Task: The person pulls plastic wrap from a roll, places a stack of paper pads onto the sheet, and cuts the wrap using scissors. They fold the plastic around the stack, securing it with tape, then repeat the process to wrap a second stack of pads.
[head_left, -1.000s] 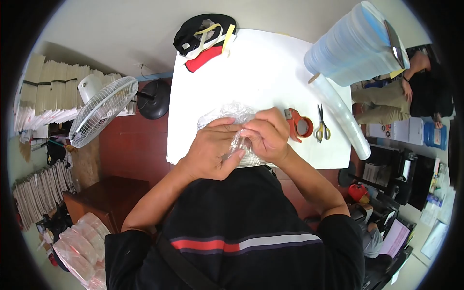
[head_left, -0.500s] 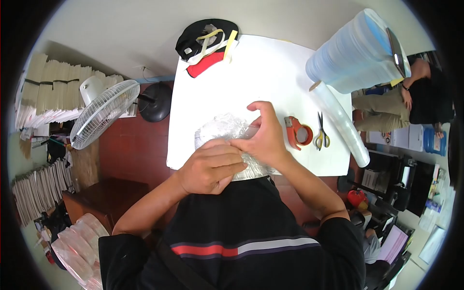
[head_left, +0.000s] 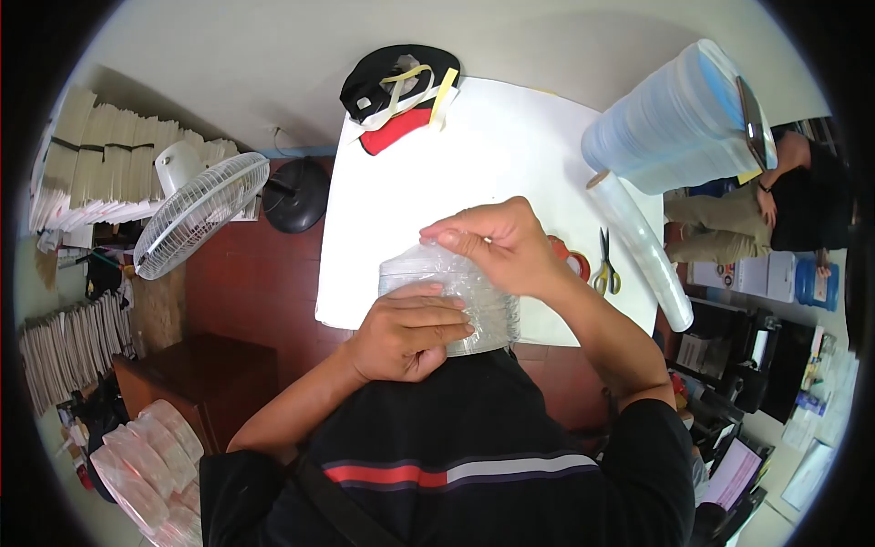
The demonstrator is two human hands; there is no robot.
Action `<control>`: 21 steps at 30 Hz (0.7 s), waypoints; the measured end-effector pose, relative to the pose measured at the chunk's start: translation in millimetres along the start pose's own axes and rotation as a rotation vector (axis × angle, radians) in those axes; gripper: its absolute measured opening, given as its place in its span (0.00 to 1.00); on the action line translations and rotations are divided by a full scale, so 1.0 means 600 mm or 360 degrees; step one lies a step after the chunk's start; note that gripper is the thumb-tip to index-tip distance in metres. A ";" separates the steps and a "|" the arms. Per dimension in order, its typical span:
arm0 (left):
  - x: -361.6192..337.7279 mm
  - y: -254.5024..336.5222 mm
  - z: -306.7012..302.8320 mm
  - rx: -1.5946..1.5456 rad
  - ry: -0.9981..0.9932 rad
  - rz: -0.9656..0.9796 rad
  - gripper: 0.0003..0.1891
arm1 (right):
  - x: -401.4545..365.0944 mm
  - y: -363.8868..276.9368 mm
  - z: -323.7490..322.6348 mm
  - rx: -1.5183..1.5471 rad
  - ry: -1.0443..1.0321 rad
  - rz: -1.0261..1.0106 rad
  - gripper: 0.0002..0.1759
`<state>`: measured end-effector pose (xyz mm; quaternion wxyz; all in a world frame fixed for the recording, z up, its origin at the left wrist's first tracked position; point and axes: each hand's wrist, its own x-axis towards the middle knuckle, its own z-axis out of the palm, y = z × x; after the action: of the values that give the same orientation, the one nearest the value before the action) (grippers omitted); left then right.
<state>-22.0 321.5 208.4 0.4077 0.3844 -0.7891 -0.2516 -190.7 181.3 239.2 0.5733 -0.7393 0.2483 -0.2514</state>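
The left hand (head_left: pixel 413 333) is pressing the near side of the plastic-wrapped bundle (head_left: pixel 488 314); the right hand (head_left: pixel 510 246) is pinching wrap at its far edge.

- Plain pale wall (head_left: pixel 273 55) behind the white table (head_left: pixel 510 137)
- Reddish-brown floor (head_left: pixel 228 301)
- Dark brown wooden cabinet (head_left: pixel 196 365)
- White-caged fan (head_left: pixel 202 214) near stacked papers (head_left: pixel 114 150)
- Lit computer screen (head_left: pixel 733 474) across the room

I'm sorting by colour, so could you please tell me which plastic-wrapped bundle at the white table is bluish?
The tall, bluish plastic-wrapped cylinder beside the long clear film roll; the other, a short greyish bundle, has the left hand on it.
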 end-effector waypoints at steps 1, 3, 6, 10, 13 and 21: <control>-0.002 0.001 0.000 0.0011 0.0003 -0.0008 0.16 | -0.004 -0.016 -0.002 -0.0097 -0.0032 -0.0055 0.11; -0.004 0.000 -0.001 0.0034 0.0009 -0.0019 0.16 | -0.018 -0.043 -0.003 -0.0296 -0.0093 -0.0168 0.11; -0.007 -0.003 0.002 -0.0002 0.0055 -0.0003 0.16 | -0.060 -0.050 0.016 -0.0242 0.0050 -0.0253 0.07; -0.011 -0.002 0.005 0.0024 0.0098 -0.0020 0.13 | -0.118 -0.023 0.052 -0.0191 0.0164 -0.0467 0.12; -0.019 -0.007 0.007 0.0045 0.0052 -0.0036 0.10 | -0.150 0.002 0.061 -0.0362 0.0073 -0.0435 0.17; 0.000 0.008 0.016 0.0210 0.0334 0.0108 0.04 | -0.164 0.041 0.082 -0.0279 0.0166 -0.0532 0.22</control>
<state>-32.0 325.0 206.3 0.4700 0.4078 -0.7695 -0.1436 -234.0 276.1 195.9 0.4434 -0.8032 0.1723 -0.3586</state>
